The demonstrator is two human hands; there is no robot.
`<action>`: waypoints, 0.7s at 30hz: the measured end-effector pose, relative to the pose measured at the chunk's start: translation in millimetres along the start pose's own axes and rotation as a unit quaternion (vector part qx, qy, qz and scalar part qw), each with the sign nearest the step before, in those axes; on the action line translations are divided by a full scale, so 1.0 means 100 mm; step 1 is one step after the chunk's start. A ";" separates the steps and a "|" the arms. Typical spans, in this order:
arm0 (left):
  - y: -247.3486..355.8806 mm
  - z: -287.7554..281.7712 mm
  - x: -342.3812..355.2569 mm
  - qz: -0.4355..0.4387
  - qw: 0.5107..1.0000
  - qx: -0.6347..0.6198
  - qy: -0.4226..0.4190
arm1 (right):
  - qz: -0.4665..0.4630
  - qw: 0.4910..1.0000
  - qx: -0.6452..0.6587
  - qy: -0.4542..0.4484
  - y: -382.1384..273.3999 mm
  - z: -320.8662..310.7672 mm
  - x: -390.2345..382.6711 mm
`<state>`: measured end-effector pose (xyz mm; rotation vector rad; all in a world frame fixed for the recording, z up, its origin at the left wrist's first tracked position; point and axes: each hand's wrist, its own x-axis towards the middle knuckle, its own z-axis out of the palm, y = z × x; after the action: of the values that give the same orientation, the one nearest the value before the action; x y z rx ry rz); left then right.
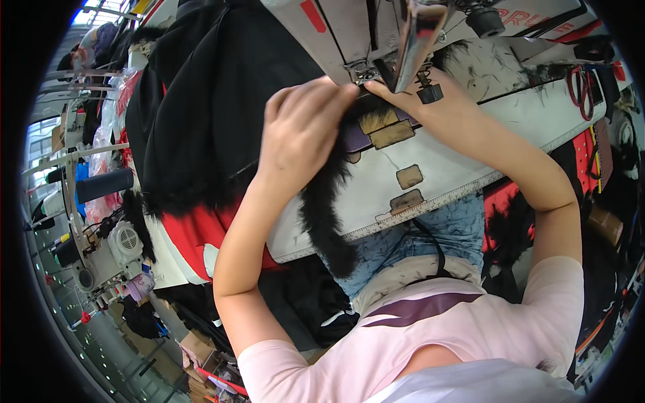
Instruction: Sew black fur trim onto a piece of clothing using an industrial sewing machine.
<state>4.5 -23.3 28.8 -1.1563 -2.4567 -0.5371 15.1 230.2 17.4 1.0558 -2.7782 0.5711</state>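
My left hand [302,127] is closed on a black fur strip [322,208] just left of the sewing machine's presser foot [363,74]; the strip hangs over the bed's front edge toward my lap. My right hand [410,97] reaches under the machine head [336,27] from the right, thumb tip beside the foot, other fingers mostly hidden. A large black cloth [188,114] with fur edging and red fabric [181,235] covers the bed's left part. Worn patches mark the white bed [443,154], which has a measuring strip along its front.
Red scissors [581,91] lie at the bed's right end, above more red fabric [581,154]. To the left stand another machine with a motor [124,242], metal rails and plastic-wrapped material [107,168]. Cardboard boxes [198,346] are low at left. Black fabric [289,309] hangs below the bed.
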 end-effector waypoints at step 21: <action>0.16 -0.24 0.05 -0.002 0.985 0.097 -0.139 | -0.100 0.988 -0.098 0.066 0.16 0.02 0.02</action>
<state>17.8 -22.1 54.7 -1.2149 -2.6728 -0.1361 3.4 239.1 11.4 1.1862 -2.5143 0.3232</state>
